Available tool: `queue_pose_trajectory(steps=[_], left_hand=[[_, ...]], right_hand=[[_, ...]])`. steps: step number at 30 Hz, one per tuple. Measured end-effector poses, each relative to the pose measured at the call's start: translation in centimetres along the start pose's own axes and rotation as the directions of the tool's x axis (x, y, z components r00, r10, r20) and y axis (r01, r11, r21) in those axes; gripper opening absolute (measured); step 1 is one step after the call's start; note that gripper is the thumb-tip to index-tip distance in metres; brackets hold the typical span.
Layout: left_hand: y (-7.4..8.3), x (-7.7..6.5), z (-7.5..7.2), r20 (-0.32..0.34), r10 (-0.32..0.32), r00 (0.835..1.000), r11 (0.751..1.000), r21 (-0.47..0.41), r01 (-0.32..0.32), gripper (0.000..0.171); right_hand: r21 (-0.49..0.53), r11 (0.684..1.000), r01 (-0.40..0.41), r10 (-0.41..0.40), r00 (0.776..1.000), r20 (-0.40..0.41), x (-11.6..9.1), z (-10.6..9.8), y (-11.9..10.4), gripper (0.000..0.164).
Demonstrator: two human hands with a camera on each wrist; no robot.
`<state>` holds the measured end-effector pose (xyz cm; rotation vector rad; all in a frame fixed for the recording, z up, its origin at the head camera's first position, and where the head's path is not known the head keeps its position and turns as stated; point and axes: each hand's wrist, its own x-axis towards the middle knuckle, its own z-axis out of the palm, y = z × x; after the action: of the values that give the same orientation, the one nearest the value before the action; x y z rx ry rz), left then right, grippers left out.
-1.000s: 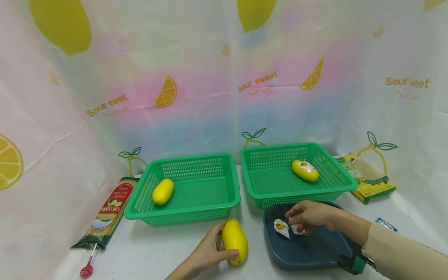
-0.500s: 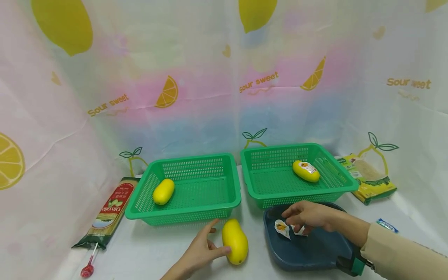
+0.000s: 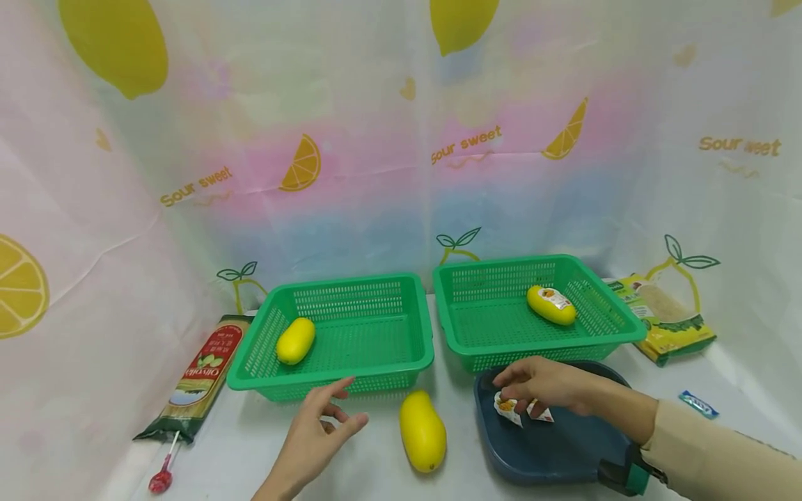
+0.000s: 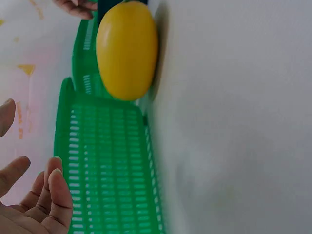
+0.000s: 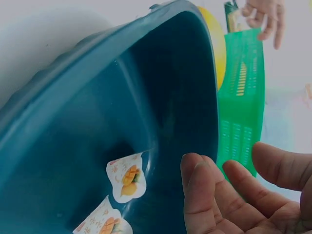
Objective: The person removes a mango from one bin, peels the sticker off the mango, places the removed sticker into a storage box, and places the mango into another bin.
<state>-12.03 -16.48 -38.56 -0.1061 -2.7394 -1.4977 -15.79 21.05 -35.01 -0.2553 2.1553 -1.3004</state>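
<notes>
My left hand [image 3: 313, 428] hovers over the white table with fingers spread and loosely bent, holding nothing. To its right lies a yellow oblong mango [image 3: 422, 433], apart from the fingers; the left wrist view shows a gap between hand and mango [image 4: 127, 51]. My right hand [image 3: 545, 385] hangs over the dark blue basin [image 3: 564, 463], its fingers loosely curled with nothing between them. Below them, two white paper labels with a mango picture, a left label [image 3: 507, 410] and a right label [image 3: 540, 411], rest in the basin. The right wrist view shows the labels apart from the fingertips.
Behind stand a left green basket [image 3: 338, 385] with one plain mango [image 3: 296, 341] and a right green basket [image 3: 539, 352] with a labelled mango [image 3: 551, 305]. Around them lie a pasta packet [image 3: 197, 379], a lollipop [image 3: 161, 480], a yellow food packet [image 3: 677, 323] and a small blue wrapper [image 3: 698, 404].
My left hand has let go of the mango and moved left, away from it. The mango stays upright on the table. My right hand has shifted slightly left over the basin.
</notes>
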Motion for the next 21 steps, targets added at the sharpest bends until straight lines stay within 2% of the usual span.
queue_pose_trajectory(steps=[4,6,9,12,17,21], left_hand=[[-0.2,0.1,-2.6,-0.108,0.054,0.993,0.998,0.050,-0.048,0.057],[-0.7,0.2,-4.1,-0.135,0.084,0.987,0.990,0.124,-0.068,0.058],[-1.2,0.5,-6.2,-0.184,0.114,0.976,0.967,0.247,-0.066,0.059],[-1.9,1.0,-7.9,-0.270,0.142,0.952,0.939,0.340,-0.044,0.060],[-3.5,2.2,-9.4,-0.385,0.154,0.910,0.933,0.359,-0.006,0.060],[-4.9,3.0,-9.9,-0.399,0.187,0.898,0.935,0.353,-0.038,0.059]], right_hand=[[0.000,1.000,0.020,-0.020,1.000,0.016,0.1,0.2,-0.3,0.044],[0.004,1.000,0.025,-0.025,0.999,0.022,0.1,0.3,-0.3,0.044],[0.005,1.000,0.025,-0.025,0.999,0.026,0.1,0.4,-0.4,0.044],[-0.005,1.000,0.024,-0.024,1.000,0.019,0.1,0.4,-0.6,0.044],[-0.006,0.999,0.034,-0.034,0.999,0.006,0.2,0.6,-0.9,0.044],[0.015,0.998,0.062,-0.062,0.998,0.012,0.6,1.4,-1.1,0.042]])
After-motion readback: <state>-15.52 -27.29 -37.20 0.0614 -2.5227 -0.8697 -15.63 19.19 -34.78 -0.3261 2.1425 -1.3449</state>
